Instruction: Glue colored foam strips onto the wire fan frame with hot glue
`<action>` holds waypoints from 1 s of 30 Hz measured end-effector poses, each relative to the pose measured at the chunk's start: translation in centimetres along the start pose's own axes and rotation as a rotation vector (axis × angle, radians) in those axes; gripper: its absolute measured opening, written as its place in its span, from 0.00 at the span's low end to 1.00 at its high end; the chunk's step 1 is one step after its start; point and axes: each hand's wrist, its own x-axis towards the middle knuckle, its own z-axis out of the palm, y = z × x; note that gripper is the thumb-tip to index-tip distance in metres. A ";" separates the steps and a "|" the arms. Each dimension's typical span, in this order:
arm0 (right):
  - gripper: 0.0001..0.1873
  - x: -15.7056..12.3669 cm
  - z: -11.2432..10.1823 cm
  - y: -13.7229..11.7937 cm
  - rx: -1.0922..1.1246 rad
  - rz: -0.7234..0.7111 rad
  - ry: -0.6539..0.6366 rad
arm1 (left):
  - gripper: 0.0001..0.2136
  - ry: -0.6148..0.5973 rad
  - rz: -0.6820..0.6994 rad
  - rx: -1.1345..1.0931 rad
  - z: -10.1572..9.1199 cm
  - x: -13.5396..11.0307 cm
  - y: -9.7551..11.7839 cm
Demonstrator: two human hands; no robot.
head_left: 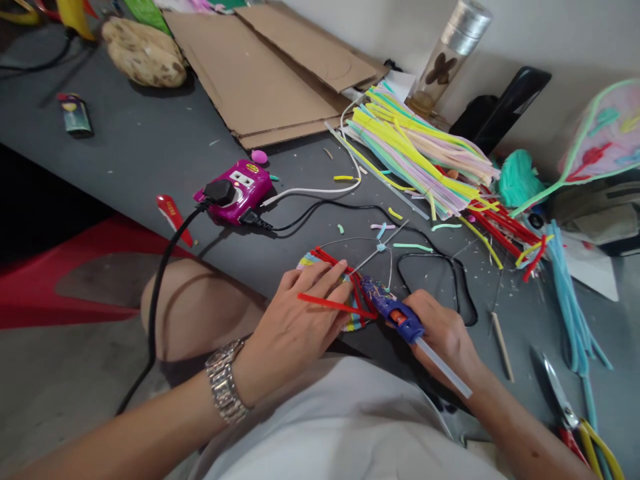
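Note:
My right hand [445,333] is closed round a blue hot glue gun [395,310] with a clear glue stick poking out its back; the nozzle points at a wire-framed piece [325,257] covered in coloured pipe cleaners at the table's near edge. My left hand [300,320], with a metal watch on the wrist, lies over that piece. Its fingers are stretched out and press a red pipe cleaner [335,305] down on it.
A magenta power strip [235,190] with black cables sits left of the piece. A pile of pastel and yellow pipe cleaners [415,150] lies behind, red ones [500,227] and blue ones [570,293] to the right. Cardboard sheets [270,67], a bottle [450,53], pliers [575,420] and a wooden stick [503,347] are around.

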 end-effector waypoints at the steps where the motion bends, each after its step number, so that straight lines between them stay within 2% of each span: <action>1: 0.11 0.0 0.0 0.0 0.003 0.002 -0.003 | 0.15 0.003 0.001 0.000 0.0 0.0 0.0; 30: 0.13 -0.2 0.3 0.2 0.048 0.012 -0.006 | 0.17 -0.017 0.003 -0.018 0.2 -0.2 -0.3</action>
